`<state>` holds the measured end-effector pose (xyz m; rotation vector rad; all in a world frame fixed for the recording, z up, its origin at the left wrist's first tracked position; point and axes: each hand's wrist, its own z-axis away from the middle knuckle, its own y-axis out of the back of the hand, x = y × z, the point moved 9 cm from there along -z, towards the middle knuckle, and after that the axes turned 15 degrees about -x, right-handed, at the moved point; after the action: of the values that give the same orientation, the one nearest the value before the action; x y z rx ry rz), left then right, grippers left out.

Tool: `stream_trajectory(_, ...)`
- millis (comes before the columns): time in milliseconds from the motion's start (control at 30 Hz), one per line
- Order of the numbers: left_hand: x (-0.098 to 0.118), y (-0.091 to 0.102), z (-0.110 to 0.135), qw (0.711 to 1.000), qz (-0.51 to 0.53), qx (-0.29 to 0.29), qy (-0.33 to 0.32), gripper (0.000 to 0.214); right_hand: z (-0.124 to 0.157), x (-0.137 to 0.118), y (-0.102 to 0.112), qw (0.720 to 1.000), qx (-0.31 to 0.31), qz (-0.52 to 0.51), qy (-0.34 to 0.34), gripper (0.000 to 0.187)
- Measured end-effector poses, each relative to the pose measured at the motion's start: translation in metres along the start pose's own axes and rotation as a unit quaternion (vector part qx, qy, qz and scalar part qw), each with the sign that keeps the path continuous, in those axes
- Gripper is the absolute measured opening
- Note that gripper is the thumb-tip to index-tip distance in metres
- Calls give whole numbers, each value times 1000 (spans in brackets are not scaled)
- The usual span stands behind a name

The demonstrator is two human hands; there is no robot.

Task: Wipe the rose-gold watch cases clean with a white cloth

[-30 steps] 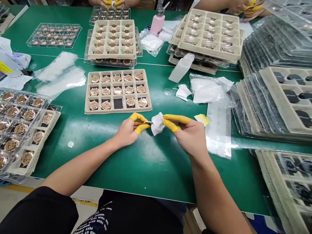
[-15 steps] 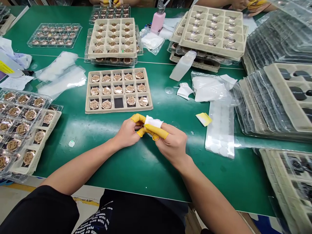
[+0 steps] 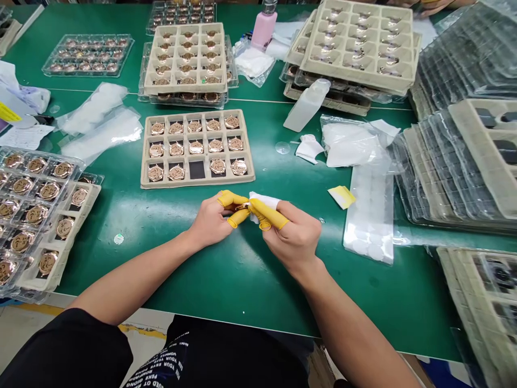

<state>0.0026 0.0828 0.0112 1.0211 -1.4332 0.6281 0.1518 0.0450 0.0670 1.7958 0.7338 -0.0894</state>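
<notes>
My left hand (image 3: 216,218), with yellow finger cots on its fingertips, pinches a rose-gold watch case (image 3: 242,206) seen edge-on. Most of the case is covered by fingers. My right hand (image 3: 288,229), also in yellow finger cots, grips a folded white cloth (image 3: 264,200) against the case's right side. Just beyond the hands lies a beige tray (image 3: 197,183) of rose-gold watch cases on dark pads. One compartment in its nearest row shows only a black pad (image 3: 197,170).
Stacked trays of watch cases stand at the left (image 3: 76,226) and back (image 3: 186,86). More tray stacks (image 3: 432,178) crowd the right side. A translucent bottle (image 3: 307,105), a pink bottle (image 3: 264,29), plastic bags (image 3: 369,210) and a yellow-white pad (image 3: 341,197) lie about. A co-worker's hand (image 3: 434,6) shows at the back.
My right hand and the cloth have shifted slightly right, uncovering the edge of the watch case. My left hand stays almost in place, still pinching. The view has moved a little.
</notes>
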Motion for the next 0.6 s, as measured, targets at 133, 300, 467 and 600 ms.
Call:
stream_trajectory(133, 3, 2, 1, 999, -31, 6, 10, 17, -2, -4, -4, 999, 2, 20, 30, 30)
stream_trajectory(300, -3, 5, 1, 999, 15, 27, 35, 21, -4, 9, -2, 1000, 6, -14, -3, 32)
stream_trajectory(467, -1, 4, 1, 999, -34, 11, 21, 16, -2, -5, -5, 999, 7, -7, 51, 41)
stream_trajectory(600, -6, 4, 2, 999, 29, 24, 37, 24, -2, -2, 4, 998, 55, 5, 44, 39)
